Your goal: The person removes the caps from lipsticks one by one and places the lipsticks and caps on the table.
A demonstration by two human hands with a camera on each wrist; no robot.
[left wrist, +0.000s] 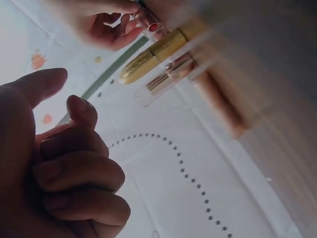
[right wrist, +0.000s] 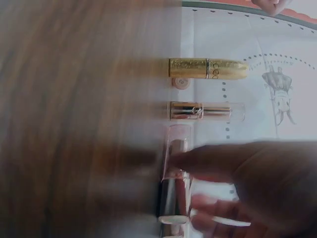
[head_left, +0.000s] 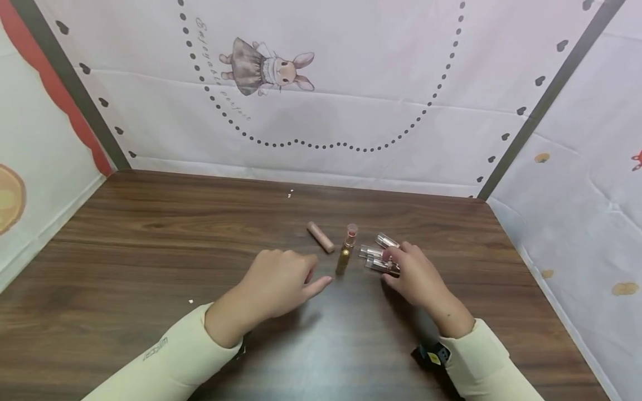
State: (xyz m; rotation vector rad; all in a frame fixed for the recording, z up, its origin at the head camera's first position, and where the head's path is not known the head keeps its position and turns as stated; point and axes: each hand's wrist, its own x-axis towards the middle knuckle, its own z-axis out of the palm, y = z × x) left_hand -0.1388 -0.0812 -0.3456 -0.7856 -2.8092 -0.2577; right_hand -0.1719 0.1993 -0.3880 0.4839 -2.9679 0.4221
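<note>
A gold bullet-shaped lipstick tube [head_left: 343, 262] stands upright on the table. Just behind it a clear-capped lipstick [head_left: 350, 235] is also upright, and a rose-pink tube [head_left: 320, 237] lies to their left. My left hand [head_left: 278, 281] hovers left of the gold tube, its fingers loosely curled around nothing and the thumb pointing towards it. On the right, three clear-capped lipsticks [head_left: 375, 263] lie close together. Over their right ends, my right hand [head_left: 413, 273] pinches one lipstick [right wrist: 173, 198] between thumb and fingers; the hand partly covers the group.
All of it sits on a dark wood-grain table [head_left: 165, 234]. A white printed cloth [head_left: 351, 139] hangs behind the table and at both sides. Small white scraps [head_left: 190, 301] lie on the tabletop, at the left and near the back.
</note>
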